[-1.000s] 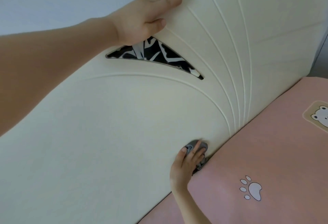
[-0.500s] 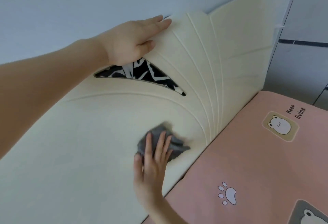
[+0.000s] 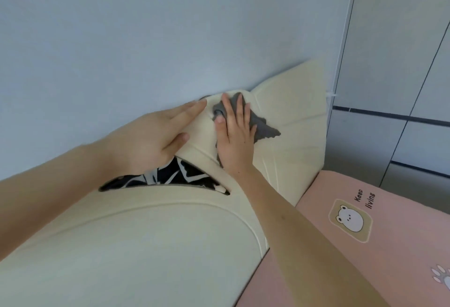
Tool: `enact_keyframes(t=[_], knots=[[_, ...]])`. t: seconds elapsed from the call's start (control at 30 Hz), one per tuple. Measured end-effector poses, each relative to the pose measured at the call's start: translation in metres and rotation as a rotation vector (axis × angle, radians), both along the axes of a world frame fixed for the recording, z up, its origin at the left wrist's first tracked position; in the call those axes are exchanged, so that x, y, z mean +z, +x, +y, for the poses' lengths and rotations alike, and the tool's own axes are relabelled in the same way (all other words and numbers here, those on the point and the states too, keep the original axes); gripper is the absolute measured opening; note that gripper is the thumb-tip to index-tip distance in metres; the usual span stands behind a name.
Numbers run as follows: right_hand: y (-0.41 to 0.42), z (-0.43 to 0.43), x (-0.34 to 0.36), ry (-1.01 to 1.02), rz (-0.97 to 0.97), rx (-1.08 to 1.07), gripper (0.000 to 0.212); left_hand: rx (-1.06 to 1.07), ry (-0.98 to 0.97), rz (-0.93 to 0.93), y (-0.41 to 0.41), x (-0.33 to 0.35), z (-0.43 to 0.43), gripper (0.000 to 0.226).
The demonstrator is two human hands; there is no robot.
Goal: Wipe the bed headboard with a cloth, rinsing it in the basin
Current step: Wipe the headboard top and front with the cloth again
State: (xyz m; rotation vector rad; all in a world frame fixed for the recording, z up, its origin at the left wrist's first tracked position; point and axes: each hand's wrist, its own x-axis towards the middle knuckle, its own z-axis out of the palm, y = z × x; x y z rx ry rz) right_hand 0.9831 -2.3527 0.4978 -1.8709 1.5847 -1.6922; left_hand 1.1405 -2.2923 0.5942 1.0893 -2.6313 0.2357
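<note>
We are in a bedroom at home. Under the fingers (image 3: 239,107) of our right hand (image 3: 235,143) spreads a cream padded headboard (image 3: 146,246) with stitched ribs, and below them sits a black-and-white patterned inset (image 3: 170,176). Just beyond the fingers rises a plain pale-blue wall (image 3: 146,39). Down and to their right lies a pink bed sheet (image 3: 365,277) printed with a bear (image 3: 350,220), a paw (image 3: 440,280) and the words "Keep living".
</note>
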Motion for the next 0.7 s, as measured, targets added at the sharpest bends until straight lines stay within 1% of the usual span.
enact_keyframes(t=[0.07, 0.13, 0.17, 0.23, 0.3, 0.33, 0.37, 0.4, 0.47, 0.53, 0.57, 0.6, 0.7], knots=[[-0.022, -0.019, -0.016, 0.052, -0.096, -0.065, 0.05, -0.022, -0.109, -0.05, -0.001, 0.002, 0.0, 0.063], [-0.047, -0.026, -0.063, 0.198, -0.29, -0.116, 0.047, -0.052, -0.273, -0.124, -0.006, 0.009, -0.004, 0.059], [-0.058, -0.023, -0.095, 0.284, -0.385, -0.121, 0.048, -0.06, -0.323, -0.165, -0.013, 0.015, -0.009, 0.056], [-0.068, -0.007, -0.15, 0.438, -0.521, -0.105, 0.048, -0.106, -0.335, -0.239, -0.03, 0.025, -0.022, 0.048], [-0.066, 0.006, -0.174, 0.553, -0.602, -0.064, 0.05, -0.143, -0.313, -0.25, -0.047, 0.031, -0.039, 0.042], [-0.061, 0.01, -0.169, 0.571, -0.606, -0.046, 0.05, -0.151, -0.303, -0.233, -0.054, 0.033, -0.048, 0.04], [-0.054, 0.011, -0.155, 0.548, -0.568, -0.034, 0.049, -0.154, -0.285, -0.216, -0.06, 0.034, -0.055, 0.038], [-0.047, 0.013, -0.135, 0.476, -0.474, -0.026, 0.048, -0.157, -0.27, -0.198, -0.066, 0.036, -0.062, 0.035], [-0.032, 0.011, -0.088, 0.263, -0.239, -0.006, 0.05, -0.163, -0.26, -0.162, -0.078, 0.043, -0.075, 0.032], [-0.029, -0.005, -0.054, 0.141, -0.133, -0.012, 0.049, -0.156, -0.25, -0.128, -0.089, 0.051, -0.088, 0.03], [-0.035, -0.018, -0.042, 0.121, -0.137, -0.023, 0.049, -0.152, -0.241, -0.119, -0.093, 0.053, -0.093, 0.029], [-0.045, -0.035, -0.031, 0.116, -0.181, -0.04, 0.051, -0.151, -0.227, -0.121, -0.096, 0.054, -0.1, 0.029], [-0.093, -0.094, -0.01, 0.185, -0.344, -0.142, 0.054, -0.168, -0.164, -0.162, -0.102, 0.051, -0.12, 0.024]])
